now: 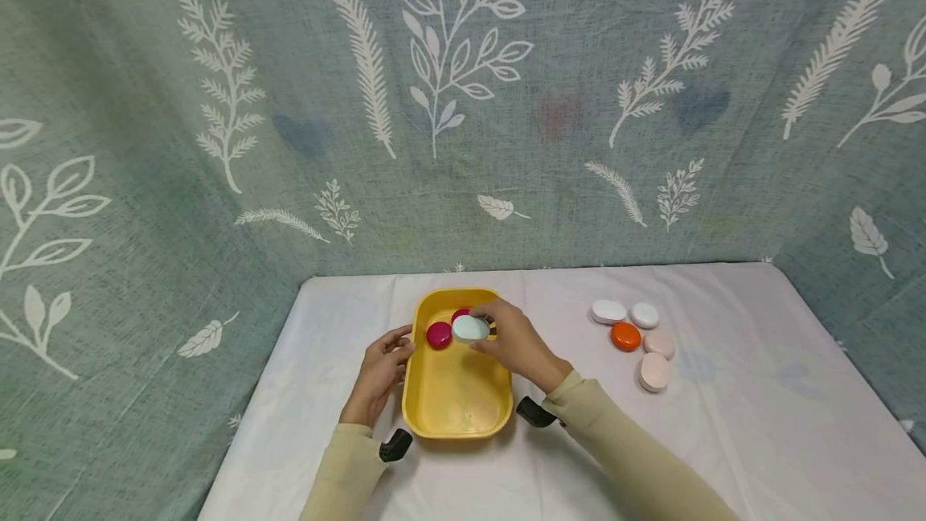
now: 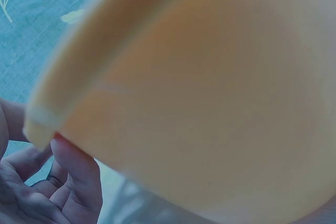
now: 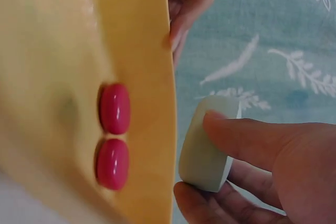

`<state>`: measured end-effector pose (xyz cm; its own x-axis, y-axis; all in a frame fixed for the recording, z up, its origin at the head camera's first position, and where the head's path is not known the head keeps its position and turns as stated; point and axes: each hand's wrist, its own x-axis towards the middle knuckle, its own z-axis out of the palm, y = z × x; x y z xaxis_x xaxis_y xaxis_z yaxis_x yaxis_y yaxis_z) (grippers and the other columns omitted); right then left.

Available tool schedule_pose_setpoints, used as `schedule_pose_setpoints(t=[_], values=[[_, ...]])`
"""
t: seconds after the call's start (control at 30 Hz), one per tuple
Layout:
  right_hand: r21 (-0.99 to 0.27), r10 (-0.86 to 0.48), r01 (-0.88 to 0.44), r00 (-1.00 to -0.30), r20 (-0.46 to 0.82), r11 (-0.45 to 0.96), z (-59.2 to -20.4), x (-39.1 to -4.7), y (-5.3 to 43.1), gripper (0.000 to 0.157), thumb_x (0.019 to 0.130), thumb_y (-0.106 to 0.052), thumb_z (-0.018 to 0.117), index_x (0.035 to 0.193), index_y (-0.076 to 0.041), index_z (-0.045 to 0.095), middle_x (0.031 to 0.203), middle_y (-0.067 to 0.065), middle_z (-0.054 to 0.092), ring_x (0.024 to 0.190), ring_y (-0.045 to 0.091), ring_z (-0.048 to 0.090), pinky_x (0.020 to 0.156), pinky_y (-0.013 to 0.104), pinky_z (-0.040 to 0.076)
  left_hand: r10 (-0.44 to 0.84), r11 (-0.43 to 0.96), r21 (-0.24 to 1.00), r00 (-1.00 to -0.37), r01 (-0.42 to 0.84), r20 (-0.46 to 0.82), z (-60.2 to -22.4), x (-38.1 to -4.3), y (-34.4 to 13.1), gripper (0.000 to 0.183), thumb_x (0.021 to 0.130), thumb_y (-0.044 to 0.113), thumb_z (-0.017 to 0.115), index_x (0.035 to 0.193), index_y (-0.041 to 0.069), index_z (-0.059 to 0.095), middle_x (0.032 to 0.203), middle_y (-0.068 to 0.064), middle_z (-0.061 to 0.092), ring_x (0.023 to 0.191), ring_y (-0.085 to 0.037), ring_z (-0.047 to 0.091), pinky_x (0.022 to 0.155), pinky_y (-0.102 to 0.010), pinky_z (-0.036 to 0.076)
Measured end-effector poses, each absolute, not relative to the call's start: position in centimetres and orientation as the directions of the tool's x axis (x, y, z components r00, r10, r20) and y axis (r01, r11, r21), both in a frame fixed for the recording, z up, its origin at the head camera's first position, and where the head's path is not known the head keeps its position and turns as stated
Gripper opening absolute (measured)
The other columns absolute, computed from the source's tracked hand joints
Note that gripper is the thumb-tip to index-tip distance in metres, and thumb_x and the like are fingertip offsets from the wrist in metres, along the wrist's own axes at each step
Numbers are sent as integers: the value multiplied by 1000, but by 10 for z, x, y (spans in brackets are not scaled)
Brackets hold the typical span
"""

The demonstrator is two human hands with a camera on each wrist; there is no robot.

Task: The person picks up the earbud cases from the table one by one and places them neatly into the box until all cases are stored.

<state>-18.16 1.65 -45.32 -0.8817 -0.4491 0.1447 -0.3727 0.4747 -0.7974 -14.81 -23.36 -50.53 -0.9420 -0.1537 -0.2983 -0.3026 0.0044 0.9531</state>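
My right hand [image 1: 517,342] pinches a pale green bar of soap [image 1: 469,329] between thumb and fingers, over the upper part of a yellow tray [image 1: 457,396]. In the right wrist view the thumb lies across the broad face of the soap, with fingers beneath it. Two glossy magenta soaps [image 3: 114,108] lie side by side inside the tray; from the head view, the farther one is partly covered by the green soap. At the tray's left side my left hand [image 1: 383,367] holds the rim, a thumb and finger on either side of it in the left wrist view.
Right of the tray, a loose group lies on the white-covered table [image 1: 745,441]: a white oval soap [image 1: 608,311], a round white one [image 1: 644,315], an orange one [image 1: 625,336] and two pale pink ones [image 1: 654,372]. A leaf-patterned green curtain [image 1: 463,199] stands behind.
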Motion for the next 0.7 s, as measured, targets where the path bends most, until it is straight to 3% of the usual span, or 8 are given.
schedule_pose_setpoints(t=[0.4,0.7], values=[[-736,-532,-412,-842,83,538,-459,-185,-16,32,82,4,88,110,4,74,107,14,68,95,25,61,91,43,56,-144,6,954,-944,-300,-296,-507,-146,-235,42,109,11,59,149,1,56,111,-7,55,73,-13,55,57,-23,50],[-684,-532,-373,-846,-27,627,-465,-193,-34,27,80,-3,91,102,1,76,101,10,74,89,22,64,89,38,57,-136,9,955,-947,-295,-292,-508,-149,-236,44,109,11,59,151,1,54,113,-7,55,74,-14,56,59,-23,50]])
